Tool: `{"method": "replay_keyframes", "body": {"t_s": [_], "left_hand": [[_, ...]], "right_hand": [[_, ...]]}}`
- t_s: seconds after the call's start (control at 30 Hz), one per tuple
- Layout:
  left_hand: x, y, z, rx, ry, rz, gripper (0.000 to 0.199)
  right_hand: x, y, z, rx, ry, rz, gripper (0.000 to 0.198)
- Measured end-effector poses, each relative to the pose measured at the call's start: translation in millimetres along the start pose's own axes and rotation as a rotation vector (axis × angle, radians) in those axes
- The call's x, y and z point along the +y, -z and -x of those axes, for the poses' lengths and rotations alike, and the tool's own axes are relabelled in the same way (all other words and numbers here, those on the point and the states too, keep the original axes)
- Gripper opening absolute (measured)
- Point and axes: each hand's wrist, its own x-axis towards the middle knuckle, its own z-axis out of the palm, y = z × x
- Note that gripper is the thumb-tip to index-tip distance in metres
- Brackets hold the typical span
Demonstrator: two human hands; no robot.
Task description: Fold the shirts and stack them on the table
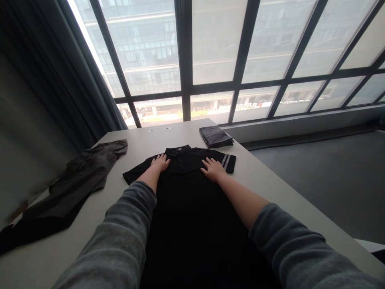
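Observation:
A black polo shirt [192, 208] lies spread front side up on the table, its collar pointing away from me. Pale stripes run round its right-hand sleeve; the other sleeve reaches out to the left. My left hand [161, 162] rests flat on the shirt's left shoulder, beside the collar, fingers spread. On the right side of the chest, near the striped sleeve, lies my right hand [213, 169], palm down with its fingers apart. Neither hand grasps the cloth. The shirt's lower part runs toward me between my forearms, and its hem cannot be made out.
The white table [144, 138] extends to the window. Dark grey garments [75, 180] lie loosely along its left side. A folded stack of dark clothes [215, 137] sits at the far right edge. A dark curtain [60, 60] hangs at the left, and grey floor [331, 172] shows at right.

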Motion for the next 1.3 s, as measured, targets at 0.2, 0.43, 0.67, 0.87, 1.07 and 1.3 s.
{"method": "replay_keyframes", "body": {"t_s": [0.2, 0.43, 0.67, 0.87, 1.07, 1.3], "left_hand": [[-0.4, -10.1, -25.6, 0.036, 0.162, 0.04, 0.078], [-15.4, -15.3, -36.5, 0.08, 0.312, 0.059, 0.077], [-65.5, -0.1, -4.4, 0.115, 0.344, 0.035, 0.076], [-101.7, 6.1, 42.7, 0.115, 0.243, -0.008, 0.074], [-113.7, -9.0, 85.8, 0.041, 0.089, -0.034, 0.063], [-128.6, -9.4, 98.0, 0.105, 0.153, -0.06, 0.065]], "right_hand": [[-0.8, -2.6, 0.5, 0.017, 0.001, 0.0, 0.071], [2.2, -5.9, -3.6, 0.007, -0.007, -0.012, 0.072], [-0.5, -3.5, -0.7, 0.021, -0.006, -0.032, 0.072], [-0.1, -5.2, -2.6, 0.029, -0.005, -0.032, 0.071], [2.6, -8.2, -5.2, 0.028, 0.001, -0.029, 0.072], [5.1, -6.5, -5.1, 0.014, -0.005, -0.019, 0.073]]}}
